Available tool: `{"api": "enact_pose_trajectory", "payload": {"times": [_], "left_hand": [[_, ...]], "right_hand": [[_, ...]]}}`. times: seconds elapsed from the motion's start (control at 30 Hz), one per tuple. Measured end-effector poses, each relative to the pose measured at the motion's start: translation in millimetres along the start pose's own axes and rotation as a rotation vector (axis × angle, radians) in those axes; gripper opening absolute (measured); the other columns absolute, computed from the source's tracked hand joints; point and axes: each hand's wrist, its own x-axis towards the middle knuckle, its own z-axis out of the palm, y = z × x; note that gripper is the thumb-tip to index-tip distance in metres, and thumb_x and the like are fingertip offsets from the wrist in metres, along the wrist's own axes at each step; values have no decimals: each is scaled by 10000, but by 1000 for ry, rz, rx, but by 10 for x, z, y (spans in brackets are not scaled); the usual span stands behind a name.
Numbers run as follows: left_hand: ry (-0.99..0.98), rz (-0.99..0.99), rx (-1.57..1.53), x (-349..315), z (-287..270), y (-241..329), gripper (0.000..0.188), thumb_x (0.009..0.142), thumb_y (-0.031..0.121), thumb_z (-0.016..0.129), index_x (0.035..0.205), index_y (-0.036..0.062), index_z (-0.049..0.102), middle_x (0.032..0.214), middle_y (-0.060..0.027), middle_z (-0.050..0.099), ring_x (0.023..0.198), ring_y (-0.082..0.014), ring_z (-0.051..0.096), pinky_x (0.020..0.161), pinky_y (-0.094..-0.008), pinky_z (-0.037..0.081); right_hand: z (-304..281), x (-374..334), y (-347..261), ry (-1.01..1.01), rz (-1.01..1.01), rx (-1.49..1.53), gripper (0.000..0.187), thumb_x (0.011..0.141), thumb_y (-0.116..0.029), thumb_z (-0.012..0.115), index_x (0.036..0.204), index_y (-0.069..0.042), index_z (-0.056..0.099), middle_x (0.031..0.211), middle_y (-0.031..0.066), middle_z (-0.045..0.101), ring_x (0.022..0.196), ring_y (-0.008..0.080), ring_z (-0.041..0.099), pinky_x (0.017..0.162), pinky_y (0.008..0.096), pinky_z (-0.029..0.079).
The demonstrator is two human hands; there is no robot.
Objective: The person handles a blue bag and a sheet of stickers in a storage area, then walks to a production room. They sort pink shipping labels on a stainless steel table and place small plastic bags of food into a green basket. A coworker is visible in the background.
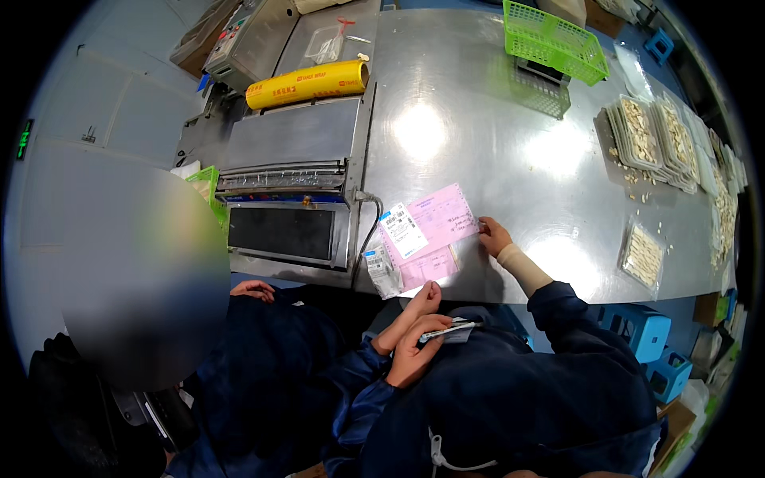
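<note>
My right hand [495, 237] reaches over the steel table, its bent fingers closed at the right edge of a pink paper form [443, 213]. A white label sheet [404, 232] lies on that form's left part. Beneath it is a second pink sheet [429, 269]. A clear packet with a printed label [382, 272] sits at its lower left. Close to my body, my left hand [416, 350] grips a thin, flat, dark thing with a silvery edge [453, 328]; its kind is unclear. A co-worker's hand [428, 298] is just beyond my left hand, by the lower pink sheet.
Left stands a wrapping machine [291, 135] with a yellow film roll [307, 84]; a cable runs beside it. A green basket [555, 40] is at the far edge. Trays of pale sliced pieces [637, 131] and one packed tray [642, 255] lie right. A co-worker sits close on my left.
</note>
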Motion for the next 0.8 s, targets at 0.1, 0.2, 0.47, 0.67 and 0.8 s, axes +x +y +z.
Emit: {"api": "enact_pose_trajectory", "payload": {"times": [0.1, 0.2, 0.47, 0.67, 0.8], "left_hand": [[48, 20, 11, 2, 31, -9, 151, 792, -47, 519, 933, -6, 552, 1028, -108, 557, 1000, -219, 522, 874, -290, 388], [50, 5, 24, 19, 33, -4, 146, 788, -45, 522, 925, -6, 551, 1029, -110, 558, 996, -219, 525, 867, -287, 391], [54, 0, 27, 30, 22, -8, 138, 785, -43, 527, 914, -5, 557, 1023, -104, 559, 991, -210, 525, 867, -283, 389], [26, -1, 28, 32, 9, -6, 139, 811, -13, 531, 948, -3, 554, 1049, -124, 556, 1007, -213, 519, 892, -299, 376], [45, -10, 42, 32, 41, 23, 148, 788, -38, 530, 931, -6, 555, 1028, -112, 561, 992, -212, 529, 872, -287, 387]], "right_hand": [[-47, 45, -321, -5, -70, -203, 471, 754, -54, 455, 1221, -101, 421, 969, 161, 551, 887, 328, 548, 803, 374, 448], [-129, -87, -617, -19, -154, -428, 485, 760, -25, 422, 1228, -151, 440, 993, 156, 504, 927, 332, 519, 809, 368, 444], [-25, -31, -476, 38, -319, -563, 465, 742, -22, 435, 1193, -128, 485, 968, 135, 482, 917, 295, 501, 803, 353, 442], [2, -14, -458, 30, -287, -602, 449, 756, -45, 425, 1193, -133, 483, 979, 135, 478, 915, 301, 500, 804, 348, 438], [-34, -39, -481, -2, -255, -559, 456, 751, -46, 429, 1199, -121, 471, 1012, 147, 479, 948, 311, 496, 833, 353, 429]]}}
